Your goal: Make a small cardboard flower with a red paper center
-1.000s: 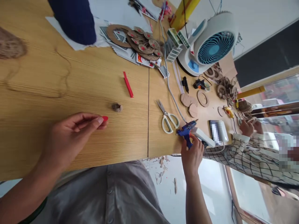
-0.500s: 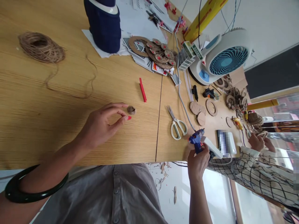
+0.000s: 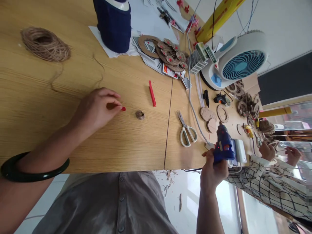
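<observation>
My left hand (image 3: pixel 96 109) rests on the wooden table (image 3: pixel 48 107), fingers pinched on a small red piece (image 3: pixel 123 109). A little brown ridged cone (image 3: pixel 139 114) lies just right of it, apart from my fingers. My right hand (image 3: pixel 212 172) grips a blue glue gun (image 3: pixel 223 146), lifted at the table's near edge with its nozzle pointing away from me. A red strip (image 3: pixel 152 93) lies beyond the cone. White-handled scissors (image 3: pixel 186 130) lie between the cone and the glue gun.
A twine ball (image 3: pixel 45 48) sits far left, a dark blue container (image 3: pixel 114 24) behind. Cardboard rings and discs (image 3: pixel 168 53), a white-and-blue fan (image 3: pixel 237 61) and a grey cable (image 3: pixel 192 104) crowd the right. Another person's sleeve (image 3: pixel 270 182) and hands (image 3: pixel 268 150) are at far right.
My left hand drew back left from the brown cone, still pinching the red piece. My right hand lifted the glue gun off the table and turned it upright.
</observation>
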Motion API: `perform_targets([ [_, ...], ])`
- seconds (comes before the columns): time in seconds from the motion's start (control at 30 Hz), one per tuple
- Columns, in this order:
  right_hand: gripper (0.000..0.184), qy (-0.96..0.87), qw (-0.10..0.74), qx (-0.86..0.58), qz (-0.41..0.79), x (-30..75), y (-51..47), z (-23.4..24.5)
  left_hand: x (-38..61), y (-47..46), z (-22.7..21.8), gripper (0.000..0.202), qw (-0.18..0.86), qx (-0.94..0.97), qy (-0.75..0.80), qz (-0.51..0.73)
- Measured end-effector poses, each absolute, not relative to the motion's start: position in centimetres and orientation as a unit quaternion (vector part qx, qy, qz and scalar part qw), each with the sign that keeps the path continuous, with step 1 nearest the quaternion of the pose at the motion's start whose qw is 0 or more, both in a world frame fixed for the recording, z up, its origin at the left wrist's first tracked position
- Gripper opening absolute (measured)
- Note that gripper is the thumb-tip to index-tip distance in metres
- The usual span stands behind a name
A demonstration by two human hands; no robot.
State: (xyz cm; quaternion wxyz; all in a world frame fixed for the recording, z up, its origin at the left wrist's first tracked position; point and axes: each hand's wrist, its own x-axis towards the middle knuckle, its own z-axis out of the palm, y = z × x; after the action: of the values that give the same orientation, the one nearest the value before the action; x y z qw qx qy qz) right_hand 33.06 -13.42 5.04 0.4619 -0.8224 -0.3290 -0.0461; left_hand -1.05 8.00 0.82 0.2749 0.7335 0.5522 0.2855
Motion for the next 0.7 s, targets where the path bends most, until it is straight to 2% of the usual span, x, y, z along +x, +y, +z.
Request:
perform_targets([
  [0.07, 0.027, -0.33, 0.557, -0.76, 0.048, 31.3, -12.0, 6.1, -1.0, 8.3, 0.9, 0.023, 0.246, 0.757, 0.545, 0.262],
  [0.17, 0.024, -0.323, 0.611, -0.688, 0.223, 29.7, -10.1, 7.5, -1.0, 8.3, 1.2, 0.028, 0.238, 0.774, 0.531, 0.251],
  [0.27, 0.024, -0.296, 0.593, -0.662, 0.35, 29.1, -8.5, 7.9, -1.0, 7.7, 2.0, 0.029, 0.242, 0.754, 0.535, 0.295],
  [0.4, 0.025, -0.3, 0.553, -0.638, 0.444, 28.4, -6.6, 7.5, 0.2, 6.1, 2.3, 0.032, 0.222, 0.733, 0.52, 0.378],
  [0.5, 0.028, -0.314, 0.538, -0.62, 0.476, 27.8, -5.4, 7.1, 1.9, 4.9, 1.3, 0.026, 0.232, 0.754, 0.464, 0.404],
  [0.6, 0.026, -0.327, 0.529, -0.61, 0.491, 27.3, -4.6, 6.6, 3.4, 4.3, 0.2, 0.016, 0.246, 0.738, 0.49, 0.394],
  [0.7, 0.022, -0.34, 0.516, -0.6, 0.509, 27.0, -4.1, 6.1, 4.1, 4.3, -0.4, 0.017, 0.256, 0.733, 0.515, 0.362],
])
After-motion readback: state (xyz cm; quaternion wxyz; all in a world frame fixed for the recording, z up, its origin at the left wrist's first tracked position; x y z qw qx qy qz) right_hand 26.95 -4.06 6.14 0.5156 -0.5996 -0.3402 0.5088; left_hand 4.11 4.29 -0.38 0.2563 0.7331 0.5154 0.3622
